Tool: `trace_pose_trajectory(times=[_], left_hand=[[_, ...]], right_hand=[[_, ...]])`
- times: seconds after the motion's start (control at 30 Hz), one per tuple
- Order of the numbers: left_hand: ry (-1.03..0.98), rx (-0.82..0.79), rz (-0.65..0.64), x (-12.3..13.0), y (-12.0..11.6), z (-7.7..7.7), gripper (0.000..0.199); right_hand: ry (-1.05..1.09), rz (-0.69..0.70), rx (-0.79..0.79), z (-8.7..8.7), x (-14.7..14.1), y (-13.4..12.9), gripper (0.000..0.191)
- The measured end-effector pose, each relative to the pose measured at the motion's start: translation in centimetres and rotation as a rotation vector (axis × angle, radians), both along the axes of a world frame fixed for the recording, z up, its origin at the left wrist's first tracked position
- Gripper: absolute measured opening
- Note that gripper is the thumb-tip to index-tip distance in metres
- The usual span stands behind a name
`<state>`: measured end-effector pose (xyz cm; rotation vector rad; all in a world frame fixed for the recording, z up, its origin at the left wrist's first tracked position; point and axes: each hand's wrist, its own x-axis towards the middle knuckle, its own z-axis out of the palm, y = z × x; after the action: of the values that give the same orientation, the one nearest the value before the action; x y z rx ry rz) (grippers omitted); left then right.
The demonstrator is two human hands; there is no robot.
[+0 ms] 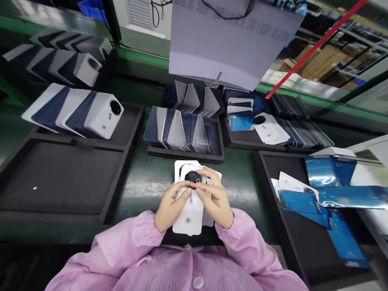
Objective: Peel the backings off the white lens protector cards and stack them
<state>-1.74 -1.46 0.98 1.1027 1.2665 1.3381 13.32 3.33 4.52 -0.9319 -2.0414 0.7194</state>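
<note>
A white phone back cover [187, 214] with a round black camera ring [194, 178] lies before me on top of other white covers [178, 167], whose edges stick out around it. From the left, my left hand [172, 205] is closed on the cover, its fingertips at the lower rim of the ring. Across from it, my right hand [215, 200] rests on the cover's right side, fingers bent over the ring. The fingertips of both hands meet there, by a tiny red spot I cannot make out. Part of the ring is hidden under my fingers.
Black trays stand around: one [116, 188] at left, one [186, 155] ahead with fanned covers [182, 129], one [290, 243] at right with blue film sheets [344, 238]. White and dark covers [104, 118] fan out at left. A grey monitor-like panel [222, 44] hangs above.
</note>
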Motion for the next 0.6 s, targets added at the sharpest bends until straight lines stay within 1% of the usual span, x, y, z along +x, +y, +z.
trace_pose_trajectory(times=[0.1, 0.23, 0.33, 0.43, 0.5, 0.6], left_hand=[[-0.006, 0.012, 0.003, 0.1, 0.0, 0.0, 0.021], [0.006, 0.013, 0.031, 0.0, 0.0, -0.2, 0.019], [0.031, 0.01, 0.036, 0.0, 0.1, -0.4, 0.017], [0.049, 0.01, 0.035, 0.0, 0.1, -0.5, 0.015], [0.061, 0.011, 0.029, 0.0, 0.1, -0.4, 0.015], [0.08, 0.007, 0.02, 0.1, 0.0, -0.3, 0.014]], right_hand=[[-0.056, -0.033, 0.096, -0.7, 0.0, -0.6, 0.027], [-0.144, -0.041, 0.307, -1.2, 0.0, -1.0, 0.033], [-0.208, -0.055, 0.418, -1.5, 0.0, -1.3, 0.041], [-0.234, -0.069, 0.445, -1.7, 0.1, -1.4, 0.046], [-0.232, -0.083, 0.43, -1.7, 0.1, -1.4, 0.044], [-0.184, -0.18, 0.365, -1.4, 0.1, -1.2, 0.042]])
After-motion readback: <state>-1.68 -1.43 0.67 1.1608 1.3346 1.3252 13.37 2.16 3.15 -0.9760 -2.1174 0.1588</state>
